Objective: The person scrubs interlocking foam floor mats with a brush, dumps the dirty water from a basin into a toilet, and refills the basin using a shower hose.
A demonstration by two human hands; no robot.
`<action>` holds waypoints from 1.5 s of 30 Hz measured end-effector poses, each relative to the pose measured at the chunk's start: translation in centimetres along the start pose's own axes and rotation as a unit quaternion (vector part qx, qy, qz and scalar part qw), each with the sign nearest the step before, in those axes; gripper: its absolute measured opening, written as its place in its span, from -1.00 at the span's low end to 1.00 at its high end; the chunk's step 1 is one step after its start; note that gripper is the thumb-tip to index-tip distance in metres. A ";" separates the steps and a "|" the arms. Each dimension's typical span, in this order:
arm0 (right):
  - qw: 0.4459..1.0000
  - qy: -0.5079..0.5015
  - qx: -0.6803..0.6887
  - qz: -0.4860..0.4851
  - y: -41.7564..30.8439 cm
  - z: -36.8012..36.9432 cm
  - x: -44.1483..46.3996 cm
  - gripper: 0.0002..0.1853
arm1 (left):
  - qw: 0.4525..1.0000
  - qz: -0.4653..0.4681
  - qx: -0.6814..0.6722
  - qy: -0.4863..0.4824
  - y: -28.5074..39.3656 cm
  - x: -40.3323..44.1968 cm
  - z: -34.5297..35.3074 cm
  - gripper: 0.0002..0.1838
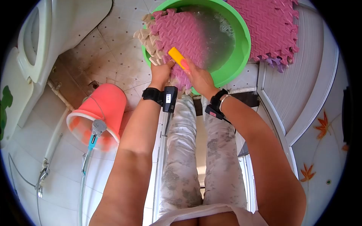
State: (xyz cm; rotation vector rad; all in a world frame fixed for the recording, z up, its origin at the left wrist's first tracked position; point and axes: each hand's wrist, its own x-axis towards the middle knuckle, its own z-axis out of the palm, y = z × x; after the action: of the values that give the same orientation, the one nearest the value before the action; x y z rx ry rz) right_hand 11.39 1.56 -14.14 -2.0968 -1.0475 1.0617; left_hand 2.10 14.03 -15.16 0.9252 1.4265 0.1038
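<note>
A pink interlocking foam mat [177,32] with a raised pattern lies slanted in the green basin [244,41], its right part sunk in cloudy, sudsy water. Beige foam mats [148,39] show under its left edge. My left hand [161,73] is closed on the mats' near-left edge, its fingertips partly hidden. In my right hand [200,80] is a yellow-and-pink oblong scrubber [176,56], gripped at its pink end and held against or just over the mat. I cannot make out its underside.
More pink foam mats [269,26] are stacked right of the basin, by a grey door [298,79]. At left are a red bucket [109,100], a grey round head on a light-blue handle [98,127], pipes [56,94] and a white toilet [62,26].
</note>
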 end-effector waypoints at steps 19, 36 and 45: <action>0.970 0.046 -0.016 0.236 2.3 -7.5 -8.1 -0.61 | 0.984 0.148 0.090 0.039 5.1 -10.4 2.7 -0.65; 0.850 0.062 0.515 0.092 -13.5 -14.8 -7.7 -0.12 | 0.930 0.265 0.253 0.011 8.1 -22.2 4.9 -0.31; 0.938 0.205 0.237 0.146 -14.3 -16.6 -7.9 -0.41 | 0.898 0.329 0.293 -0.016 6.8 -21.9 8.3 -0.31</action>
State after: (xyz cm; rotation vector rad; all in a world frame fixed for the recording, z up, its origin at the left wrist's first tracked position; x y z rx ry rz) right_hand 16.79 0.54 8.53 -1.9744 -0.2482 0.8449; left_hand 7.97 1.98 5.17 1.8846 1.0648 0.1624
